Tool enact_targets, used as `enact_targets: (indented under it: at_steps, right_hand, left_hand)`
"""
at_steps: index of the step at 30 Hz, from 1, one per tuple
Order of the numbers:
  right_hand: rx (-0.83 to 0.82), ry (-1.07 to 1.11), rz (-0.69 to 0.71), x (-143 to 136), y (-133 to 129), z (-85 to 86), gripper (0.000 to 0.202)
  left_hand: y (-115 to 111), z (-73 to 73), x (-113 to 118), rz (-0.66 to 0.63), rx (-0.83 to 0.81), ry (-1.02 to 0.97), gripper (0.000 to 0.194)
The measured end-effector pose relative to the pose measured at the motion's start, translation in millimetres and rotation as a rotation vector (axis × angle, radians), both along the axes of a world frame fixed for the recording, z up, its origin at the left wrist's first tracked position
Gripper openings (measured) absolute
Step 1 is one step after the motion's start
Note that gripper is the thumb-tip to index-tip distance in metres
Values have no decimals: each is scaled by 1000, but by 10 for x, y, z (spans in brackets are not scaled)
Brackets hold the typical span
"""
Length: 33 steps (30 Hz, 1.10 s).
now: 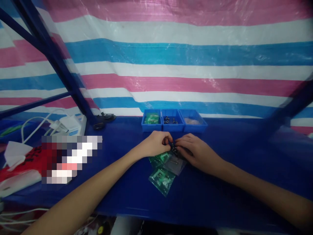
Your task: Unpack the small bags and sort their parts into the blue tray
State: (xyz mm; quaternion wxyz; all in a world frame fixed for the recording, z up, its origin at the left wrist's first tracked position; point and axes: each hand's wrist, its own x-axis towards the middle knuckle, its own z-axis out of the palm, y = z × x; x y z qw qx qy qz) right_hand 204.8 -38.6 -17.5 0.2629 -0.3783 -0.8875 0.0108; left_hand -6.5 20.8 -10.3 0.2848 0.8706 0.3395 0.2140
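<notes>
Both hands meet over the blue table [200, 202], close around a small cluster of dark and silvery metal pieces [174, 149]. My left hand [156, 143] is closed in a pinch at the left of the cluster. From the right, my right hand [192, 148] curls its fingers around it; what its fingertips hold is hidden. Below the hands lies a clear plastic bag [174, 165] with small metal pieces in it. A green plastic bag [160, 159] is partly under my left hand. Nearer me is another green plastic bag [162, 180] with pale pieces inside.
Behind the hands, three blue bins stand in a row: a left bin [151, 128] with green bags, a middle bin [173, 128] with dark metal pieces, a right bin [197, 128] with pale contents. White cables, a power strip [82, 125] and a red bag [36, 160] lie left.
</notes>
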Motion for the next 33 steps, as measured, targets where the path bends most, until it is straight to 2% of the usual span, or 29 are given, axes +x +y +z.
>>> enact_targets:
  at_steps: [8, 14, 18, 28, 33]
  right_hand:
    - [-28, 81, -43, 24, -9, -7, 19]
    - [40, 145, -35, 45, 6, -42, 22]
    - [77, 179, -64, 48, 22, -44, 17]
    - [136, 152, -104, 61, 32, -63, 9]
    - [111, 203, -135, 66, 17, -54, 10]
  left_hand:
    - [-20, -1, 43, 65, -9, -173, 21]
    - [-69, 37, 105, 26, -109, -326, 20]
    - [-112, 53, 141, -6, -199, -393, 20]
    - [-189, 86, 167, -8, -220, -424, 22]
    - [-174, 96, 150, -58, -132, -370, 30]
